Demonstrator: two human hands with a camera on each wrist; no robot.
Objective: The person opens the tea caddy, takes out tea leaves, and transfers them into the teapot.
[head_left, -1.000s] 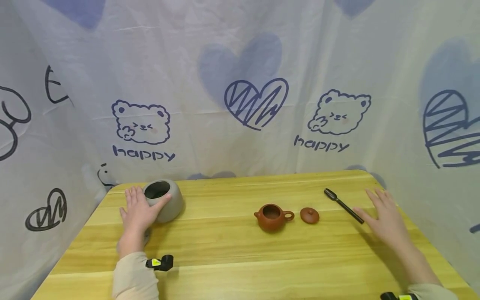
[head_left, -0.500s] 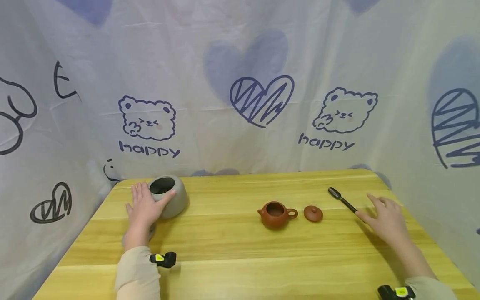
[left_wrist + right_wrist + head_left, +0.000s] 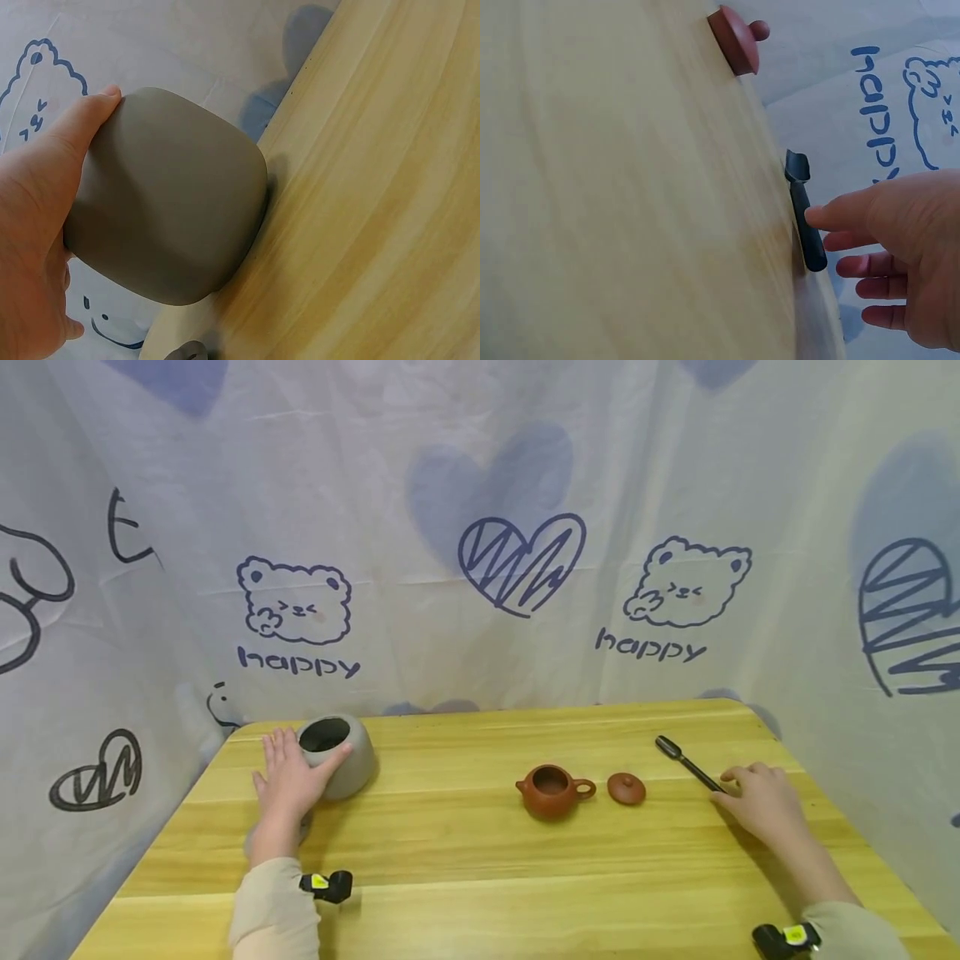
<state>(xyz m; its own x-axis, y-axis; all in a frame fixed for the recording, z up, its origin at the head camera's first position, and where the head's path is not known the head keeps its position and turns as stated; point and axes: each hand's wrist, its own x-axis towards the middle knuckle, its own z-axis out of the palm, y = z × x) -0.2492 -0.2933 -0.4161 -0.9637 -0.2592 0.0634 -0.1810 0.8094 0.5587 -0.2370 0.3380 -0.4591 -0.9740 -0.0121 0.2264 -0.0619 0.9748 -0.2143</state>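
Note:
A grey jar (image 3: 352, 768) with a dark opening stands at the table's back left. My left hand (image 3: 291, 781) grips its rim, with the thumb over the near side and the fingers round the far side. In the left wrist view the jar (image 3: 172, 199) fills the middle, and the thumb lies along its upper edge. At the right lies a black tea scoop (image 3: 690, 766), bowl end pointing away. My right hand (image 3: 765, 802) pinches its handle near the end; in the right wrist view the thumb presses the handle (image 3: 807, 229) and the other fingers are bent.
A small reddish-brown teapot (image 3: 550, 802), uncovered, sits right of the table's middle, spout to the left. Its lid (image 3: 627, 788) lies beside the handle. A grey round object (image 3: 303, 828) is mostly hidden under my left wrist. A printed cloth (image 3: 420, 635) hangs behind the wooden table (image 3: 450, 860).
My right hand has come in and down to the scoop's handle, its fingers bending from spread to curled. The left hand has stayed on the jar. The view shifted slightly.

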